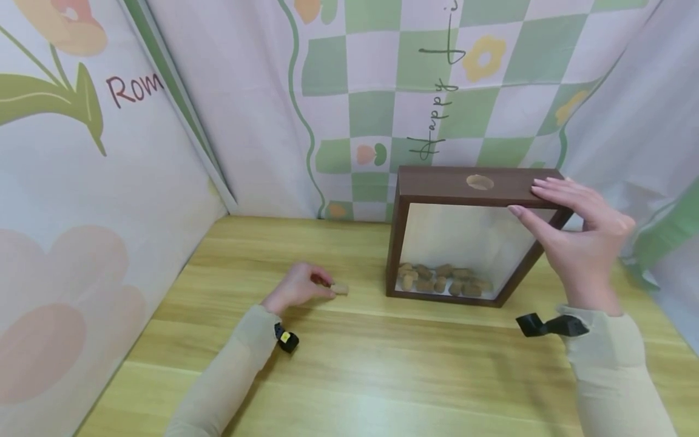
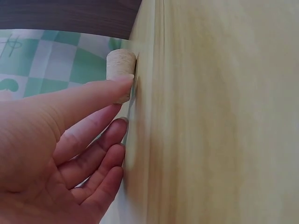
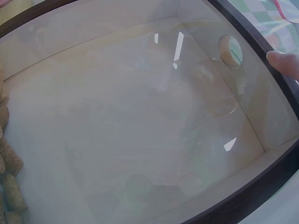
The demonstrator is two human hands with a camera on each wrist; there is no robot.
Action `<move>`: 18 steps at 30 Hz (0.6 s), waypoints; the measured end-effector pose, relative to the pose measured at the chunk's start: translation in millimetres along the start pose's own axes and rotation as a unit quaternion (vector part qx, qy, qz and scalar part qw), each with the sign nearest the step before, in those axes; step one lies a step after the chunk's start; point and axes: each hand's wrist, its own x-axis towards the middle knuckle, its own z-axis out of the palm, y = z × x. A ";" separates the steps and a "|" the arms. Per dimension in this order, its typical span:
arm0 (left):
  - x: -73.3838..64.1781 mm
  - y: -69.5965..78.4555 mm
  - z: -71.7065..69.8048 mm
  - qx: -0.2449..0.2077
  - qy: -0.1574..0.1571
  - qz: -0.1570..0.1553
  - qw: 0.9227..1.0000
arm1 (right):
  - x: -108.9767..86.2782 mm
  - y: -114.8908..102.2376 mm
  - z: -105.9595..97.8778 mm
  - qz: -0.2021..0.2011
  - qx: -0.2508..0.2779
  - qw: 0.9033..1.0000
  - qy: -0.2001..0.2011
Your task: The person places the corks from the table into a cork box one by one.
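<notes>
Low over the table, my left hand [image 1: 298, 285] pinches a light cork [image 1: 341, 289] between thumb and forefinger. In the left wrist view this cork [image 2: 120, 63] sticks out past the thumb tip, close against the wood, with the other fingers loosely bent below. A dark brown shadow box frame [image 1: 450, 190] with a clear front stands upright to the right. My right hand [image 1: 590, 233] grips its top right corner, fingers over the top and thumb [image 3: 284, 64] on the front edge. Several corks [image 1: 438, 280] lie along the bottom inside the box.
A round hole [image 1: 480, 182] opens in the box's top. The wooden table [image 1: 382, 364] runs up to a checked curtain [image 1: 371, 115] behind the box. A printed floral curtain [image 1: 109, 194] borders the table's left side.
</notes>
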 end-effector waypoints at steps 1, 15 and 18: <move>-0.2 0.0 -0.1 -0.002 -0.001 0.000 1.000 | 0.1 0.6 0.3 -0.001 0.001 1.000 0.001; -0.6 6.1 -6.2 -0.033 0.026 0.031 0.999 | 1.0 1.0 0.5 -0.004 -0.006 1.000 0.002; 2.5 12.0 -10.6 -0.039 0.043 0.049 0.997 | 1.0 0.9 1.0 -0.005 -0.004 1.000 0.006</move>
